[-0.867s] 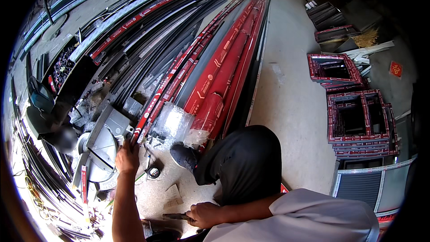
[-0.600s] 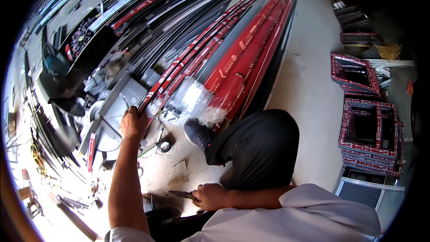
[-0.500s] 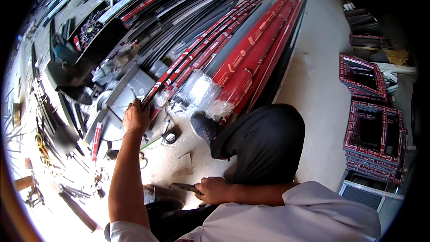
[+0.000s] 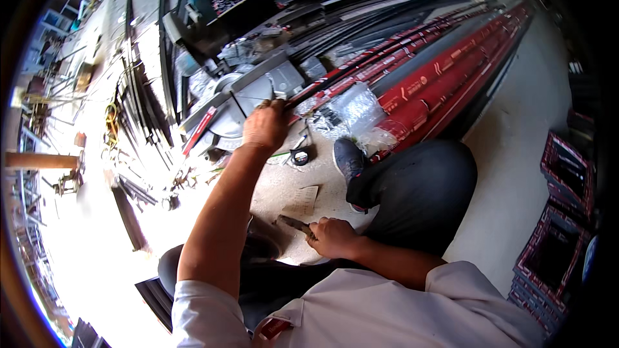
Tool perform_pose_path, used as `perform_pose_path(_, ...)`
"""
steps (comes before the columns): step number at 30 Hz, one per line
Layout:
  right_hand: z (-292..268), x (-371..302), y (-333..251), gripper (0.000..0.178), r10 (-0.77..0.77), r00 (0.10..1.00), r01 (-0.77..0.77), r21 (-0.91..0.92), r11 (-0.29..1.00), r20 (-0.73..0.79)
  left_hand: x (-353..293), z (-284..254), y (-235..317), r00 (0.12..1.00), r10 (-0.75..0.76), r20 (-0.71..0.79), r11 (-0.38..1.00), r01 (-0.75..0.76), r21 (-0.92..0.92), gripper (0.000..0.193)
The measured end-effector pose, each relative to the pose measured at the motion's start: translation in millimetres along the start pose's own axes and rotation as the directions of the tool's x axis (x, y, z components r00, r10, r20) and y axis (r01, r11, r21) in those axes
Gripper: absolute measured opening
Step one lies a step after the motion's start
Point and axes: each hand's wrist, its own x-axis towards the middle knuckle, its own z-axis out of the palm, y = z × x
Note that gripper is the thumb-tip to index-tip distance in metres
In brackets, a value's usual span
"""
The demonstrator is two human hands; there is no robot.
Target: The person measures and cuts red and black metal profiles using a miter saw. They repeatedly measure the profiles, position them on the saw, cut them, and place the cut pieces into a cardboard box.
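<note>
Head: our left hand (image 4: 264, 127) grips the red-and-black strip (image 4: 351, 66) by its near end at the right edge of the saw table (image 4: 223, 122), likely to steady it; arm out, nearly straight. Our right hand (image 4: 336, 237) grips a dark hand tool (image 4: 296, 225), type unclear, forearm angled across us.

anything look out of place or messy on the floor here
Yes: clear plastic lies crumpled at the near end of the red-wrapped profiles, while a paper sheet and what looks like a tape measure lie loose underfoot, perhaps easily stepped on.
</note>
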Motion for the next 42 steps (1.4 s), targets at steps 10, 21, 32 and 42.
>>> perform_pose_path(10, 5, 12, 3, 0.046, -0.037, 0.999, 0.037, -0.074, 0.997, -0.003, -43, -25, 31, 0.995, 0.098, 0.0, 0.99, -0.097, -0.107, 0.035)
perform_pose_path(21, 34, 65, 0, 0.036, 0.032, 0.999, -0.027, -0.113, 0.993, 0.041, -27, -19, 1, 0.99, 0.134, -0.055, 0.984, -0.139, -0.112, 0.031)
perform_pose_path(32, 55, 150, 69, 0.039, 0.02, 0.998, -0.032, -0.229, 0.973, -0.055, 29, 21, -66, 0.99, 0.062, -0.126, 0.966, -0.091, -0.24, 0.028)
perform_pose_path(42, -98, 281, 130, 0.019, 0.415, 0.468, -0.114, 0.412, 0.904, -0.78, 73, 55, -106, 0.998, 0.002, -0.056, 0.906, -0.026, -0.424, 0.025)
